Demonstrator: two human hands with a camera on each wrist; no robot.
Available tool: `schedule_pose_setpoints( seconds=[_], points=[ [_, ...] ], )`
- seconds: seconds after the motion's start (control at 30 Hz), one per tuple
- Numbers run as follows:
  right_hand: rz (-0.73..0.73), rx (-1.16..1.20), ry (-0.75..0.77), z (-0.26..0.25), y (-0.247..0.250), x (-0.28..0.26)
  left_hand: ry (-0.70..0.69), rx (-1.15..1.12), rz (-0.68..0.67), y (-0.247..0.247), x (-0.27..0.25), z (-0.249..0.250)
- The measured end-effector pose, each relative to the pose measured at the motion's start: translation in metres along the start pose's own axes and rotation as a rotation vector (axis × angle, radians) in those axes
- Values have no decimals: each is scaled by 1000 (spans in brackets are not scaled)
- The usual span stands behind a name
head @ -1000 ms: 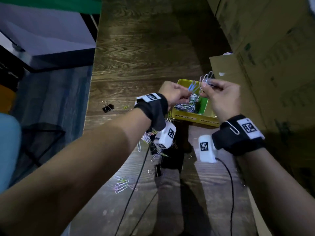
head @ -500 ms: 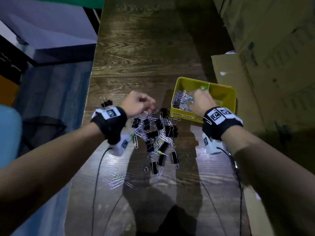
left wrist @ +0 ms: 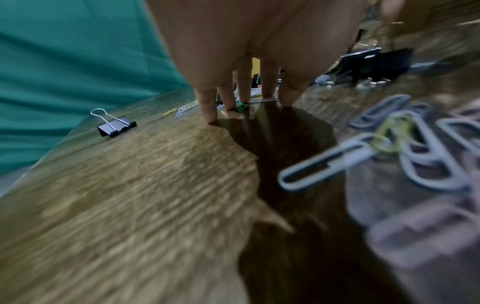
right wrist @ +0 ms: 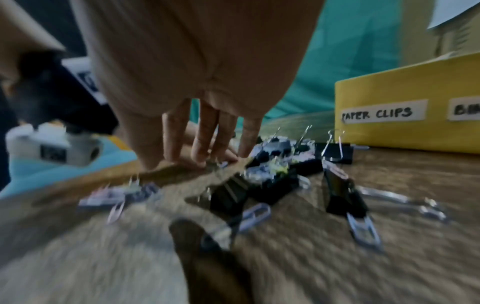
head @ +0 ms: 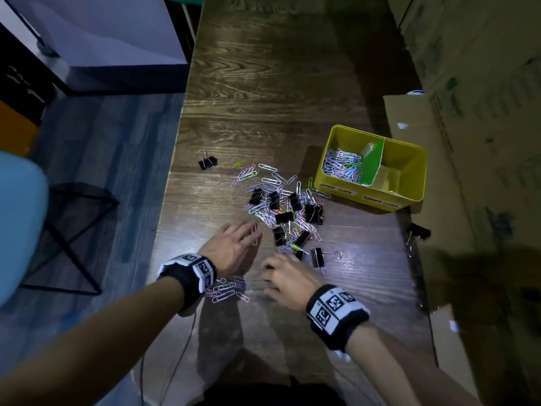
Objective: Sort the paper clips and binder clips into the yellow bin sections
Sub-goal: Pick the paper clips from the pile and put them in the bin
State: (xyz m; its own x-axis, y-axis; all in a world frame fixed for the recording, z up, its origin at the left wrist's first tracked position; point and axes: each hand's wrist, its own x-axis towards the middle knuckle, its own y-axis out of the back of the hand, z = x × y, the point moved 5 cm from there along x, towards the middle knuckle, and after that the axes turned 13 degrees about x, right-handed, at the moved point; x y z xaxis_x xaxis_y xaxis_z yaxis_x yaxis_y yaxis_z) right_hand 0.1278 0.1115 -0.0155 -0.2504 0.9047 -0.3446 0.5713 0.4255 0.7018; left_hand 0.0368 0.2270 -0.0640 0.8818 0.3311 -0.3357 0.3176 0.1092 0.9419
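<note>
Both hands left the yellow bin [head: 345,183] and dropped, empty, beside the clip pile [head: 285,210].

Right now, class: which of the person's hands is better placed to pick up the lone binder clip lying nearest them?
Right. The right hand lies just beside that binder clip, while the left hand is farther away, across the pile's near edge.

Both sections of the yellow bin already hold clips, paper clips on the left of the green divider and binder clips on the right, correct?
Not quite. In the head view, the yellow bin holds paper clips left of the green divider, but no binder clips show on the right; the binder clips are on the table.
</note>
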Motion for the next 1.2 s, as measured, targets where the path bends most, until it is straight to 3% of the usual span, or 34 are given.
schedule_pose_setpoints(
  seconds=[0.17,0.3,0.4,0.53,0.77,0.9,1.03,1.1,1.2],
  points=[
    [24,-65,-133,20,-19,-9,-110,-24,62,-9,-45,12],
    [147,-89,-121,17,-9,-9,-20,-111,167,18,-20,4],
    [253,-138,-75,5,4,2,12,-41,34,28,18,1],
    [163,-189,-262,14,8,19,-10,52,-120,23,36,-3],
    [138,-211,-428,37,9,15,-173,152,-18,5,-10,-1],
    [183,-177,-382,24,7,10,-301,28,14,-11,-38,-6],
    [208,-104,-221,-12,-11,19,-210,-59,27,-7,-44,-9],
    [148,-75,-239,-22,-24,25,-156,-55,-11,-2,-41,-8],
    [97,-57,-304,-28,-42,28,-193,-15,-89,-3,-44,-2]
  ],
)
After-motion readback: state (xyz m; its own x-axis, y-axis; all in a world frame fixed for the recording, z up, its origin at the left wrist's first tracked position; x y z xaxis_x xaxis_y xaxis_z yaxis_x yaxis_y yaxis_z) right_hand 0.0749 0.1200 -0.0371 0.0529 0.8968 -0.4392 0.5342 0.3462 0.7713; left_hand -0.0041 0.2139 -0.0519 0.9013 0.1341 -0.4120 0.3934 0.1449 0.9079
